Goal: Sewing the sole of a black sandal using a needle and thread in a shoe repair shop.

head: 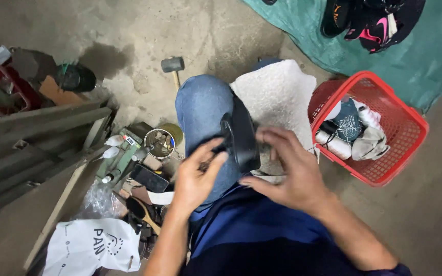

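A black shoe stands on edge across my knee, which is in blue jeans. My left hand is just left of the shoe, fingertips touching its heel end, fingers apart. On the shoe's right, my right hand has spread fingers that touch its side. Neither hand clearly grips it. A white towel lies over my leg under and behind the shoe.
A red plastic basket with thread spools and cloth stands at right. A hammer lies on the concrete floor ahead. An open tin, tubes, tools and a white bag clutter the left. Shoes rest on a green tarp.
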